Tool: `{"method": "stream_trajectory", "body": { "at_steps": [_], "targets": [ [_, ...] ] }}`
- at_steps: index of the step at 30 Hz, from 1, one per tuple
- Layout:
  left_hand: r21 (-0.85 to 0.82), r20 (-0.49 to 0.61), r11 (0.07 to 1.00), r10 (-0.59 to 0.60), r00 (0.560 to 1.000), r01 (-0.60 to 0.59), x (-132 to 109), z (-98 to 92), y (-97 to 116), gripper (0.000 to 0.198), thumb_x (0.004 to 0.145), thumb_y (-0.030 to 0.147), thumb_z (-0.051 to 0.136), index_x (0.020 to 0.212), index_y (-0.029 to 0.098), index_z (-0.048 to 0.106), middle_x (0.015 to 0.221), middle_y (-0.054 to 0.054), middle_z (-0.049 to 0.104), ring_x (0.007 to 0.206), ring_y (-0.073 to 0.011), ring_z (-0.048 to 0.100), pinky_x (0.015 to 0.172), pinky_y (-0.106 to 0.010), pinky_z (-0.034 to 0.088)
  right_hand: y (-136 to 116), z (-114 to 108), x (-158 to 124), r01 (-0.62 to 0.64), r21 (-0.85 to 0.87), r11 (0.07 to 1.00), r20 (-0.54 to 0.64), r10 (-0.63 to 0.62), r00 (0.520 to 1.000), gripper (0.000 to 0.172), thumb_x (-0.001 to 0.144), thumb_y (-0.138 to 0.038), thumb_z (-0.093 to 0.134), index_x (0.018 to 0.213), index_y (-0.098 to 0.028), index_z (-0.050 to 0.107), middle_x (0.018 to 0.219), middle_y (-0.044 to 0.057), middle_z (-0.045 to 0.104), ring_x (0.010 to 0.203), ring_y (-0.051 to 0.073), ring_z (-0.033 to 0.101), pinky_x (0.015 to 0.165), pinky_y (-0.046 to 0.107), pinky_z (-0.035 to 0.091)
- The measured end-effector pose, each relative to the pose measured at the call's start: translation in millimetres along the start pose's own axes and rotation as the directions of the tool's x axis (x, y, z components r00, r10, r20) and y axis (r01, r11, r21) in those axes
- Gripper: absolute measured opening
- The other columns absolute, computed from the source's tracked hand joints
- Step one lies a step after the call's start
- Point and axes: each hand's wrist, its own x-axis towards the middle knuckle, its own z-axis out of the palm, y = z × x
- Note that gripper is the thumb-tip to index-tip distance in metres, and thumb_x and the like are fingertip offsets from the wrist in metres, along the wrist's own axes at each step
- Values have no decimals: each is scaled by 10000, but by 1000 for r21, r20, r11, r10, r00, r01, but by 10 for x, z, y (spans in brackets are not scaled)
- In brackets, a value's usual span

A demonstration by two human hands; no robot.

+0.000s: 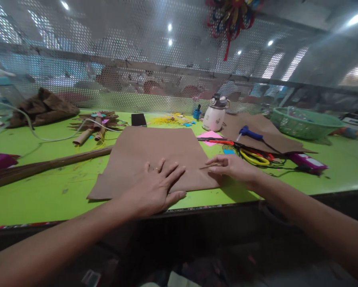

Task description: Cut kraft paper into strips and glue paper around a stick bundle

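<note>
A large sheet of brown paper [155, 147] lies on the green table in front of me, its near edge close to the table's front. Pressed flat on its lower middle is my left hand [161, 183], fingers spread, with a ring on one finger. My right hand [226, 165] hovers at the sheet's right edge and pinches a thin brown stick [208, 165] between thumb and fingers. The stick's tip points left over the paper. Whether the tip touches the sheet I cannot tell.
To the right lie scissors with yellow handles [255, 157], a blue glue gun [250, 132], more brown paper [265, 131] and a green basket [307, 122]. Behind stand a white bottle [214, 117] and a phone [139, 119]. Rolled paper pieces [83, 136] and a long brown roll [53, 162] are left.
</note>
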Motion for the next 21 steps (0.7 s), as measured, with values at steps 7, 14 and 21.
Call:
{"method": "stream_trajectory", "body": {
  "at_steps": [7,14,21],
  "targets": [
    [23,4,1000,6,1000,-6,-7,-4,-4,657,905,649,212,1480,331,221,1533,-64,293,1389,-415,204,1010,-691,197,-101,51,15,-33,89,995,23,31,999,330,641,-281,744,933,-146,673,768,25,679,720,148,583,644,252,407],
    [15,11,1000,3,1000,-3,5,-8,10,676,903,654,216,1483,306,224,1536,-67,285,1388,-429,187,1010,-701,176,42,45,-59,20,-18,1000,48,-19,999,404,657,-365,706,978,-124,657,536,-64,478,492,79,369,492,229,223],
    [22,44,1000,3,999,-4,1,-73,26,657,902,650,240,1464,312,282,1535,-81,285,1387,-432,196,999,-704,203,51,43,-5,68,-170,983,15,-67,998,457,665,-353,665,1042,-98,629,477,-102,338,454,70,255,465,234,148]
  ]
}}
